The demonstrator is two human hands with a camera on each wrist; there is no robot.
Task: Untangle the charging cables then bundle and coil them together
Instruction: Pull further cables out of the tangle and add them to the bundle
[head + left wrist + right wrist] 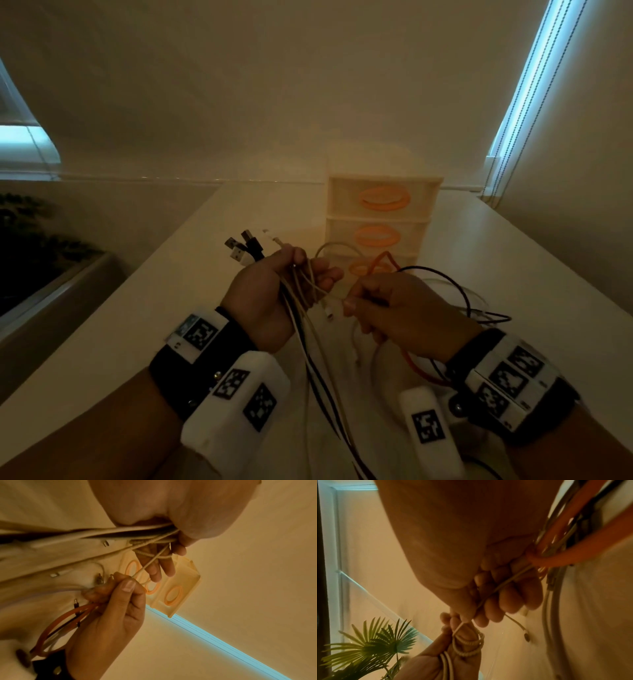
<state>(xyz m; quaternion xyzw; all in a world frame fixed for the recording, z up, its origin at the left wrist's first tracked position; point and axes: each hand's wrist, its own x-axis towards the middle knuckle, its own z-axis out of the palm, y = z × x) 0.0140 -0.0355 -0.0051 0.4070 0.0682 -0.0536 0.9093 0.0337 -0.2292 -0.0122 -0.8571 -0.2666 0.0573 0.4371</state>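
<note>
**Both hands on the cable tangle, above the tabletop**

Dim, warm-lit room; pale tabletop (pixel 144 325) runs away from me toward a cream wall.

Nearest me: my two wrists with their tagged bands, and a run of black and white cables (pixel 325 394) hanging down between them toward my lap.

My left hand (pixel 270 294) is fisted around a bundle of those cables, fingers curled tight. The plug ends (pixel 245 248) stick out past my knuckles, black and white USB heads fanned upward. The right wrist view shows a ribbed white cable (pixel 469 647) looped round my left fingers.

My right hand (pixel 394 308) is just beside the left, nearly touching. Thumb and forefinger pinch a thin white cable (pixel 150 562) that runs taut across to the left hand's bundle. The other fingers are curled over an orange cable (pixel 416 368) and a black cable (pixel 455 287); both loop out to the right of my hand. A small white connector (pixel 329 310) dangles between the hands.

Farther: more white cable slack lies on the tabletop to the right. Beyond the hands, a small cream drawer unit (pixel 382 205) with orange oval handles stands against the wall.

Far left, off the tabletop: a green fan-leaf plant (pixel 373 645). Far right: a strip of blue daylight at the blind's edge (pixel 531 85).
</note>
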